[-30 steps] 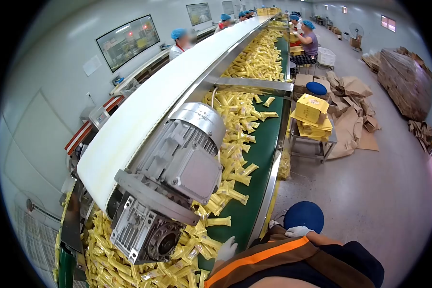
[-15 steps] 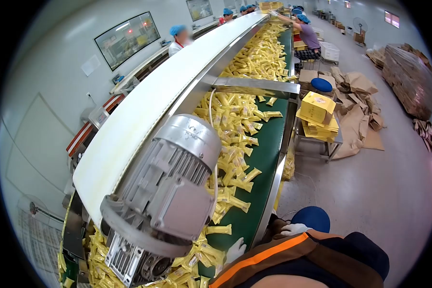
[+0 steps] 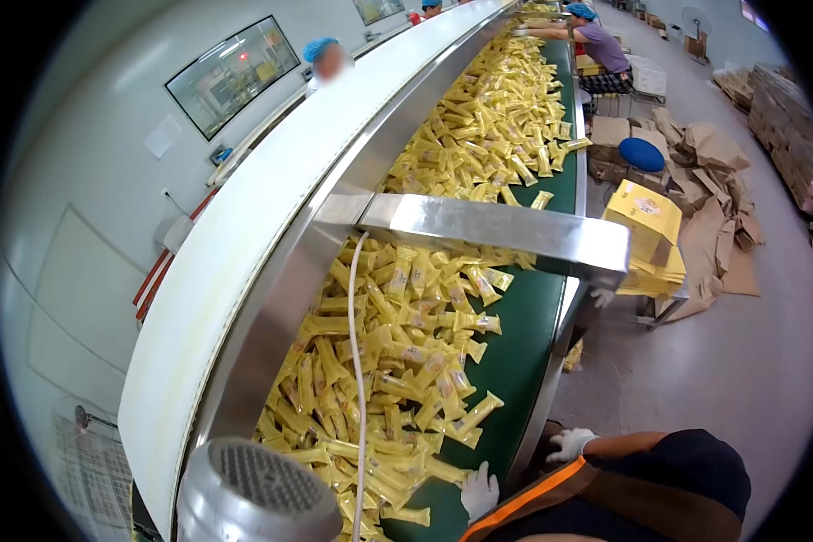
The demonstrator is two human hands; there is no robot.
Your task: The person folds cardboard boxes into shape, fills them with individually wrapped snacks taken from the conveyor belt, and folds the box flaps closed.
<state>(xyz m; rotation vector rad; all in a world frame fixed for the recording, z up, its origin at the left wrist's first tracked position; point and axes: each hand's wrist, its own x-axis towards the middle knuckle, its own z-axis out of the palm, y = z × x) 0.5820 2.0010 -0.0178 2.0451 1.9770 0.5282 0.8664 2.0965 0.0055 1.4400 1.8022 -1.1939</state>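
My left hand (image 3: 480,492), in a white glove, lies at the near edge of the green conveyor belt (image 3: 515,361). Its fingers are spread, with nothing in them, close beside several yellow wrapped packets (image 3: 406,361) heaped on the belt. To the right, outside the belt's metal side rail, is my right hand (image 3: 569,444), also white-gloved. Its fingers are partly extended beside a dark shape I cannot make out, and no held thing shows.
A metal crossbar (image 3: 497,230) spans the belt, and a cable (image 3: 359,361) hangs over the packets. A motor (image 3: 253,497) sits at lower left. Yellow boxes (image 3: 643,221) are stacked on a stand at right, near a blue stool (image 3: 642,154) and brown paper (image 3: 705,235). Co-workers (image 3: 596,50) sit farther along.
My view has shifted forward along the belt, so the motor sits lower and the crossbar looks nearer. My left hand now shows more fully at the belt edge, and more of my right glove shows.
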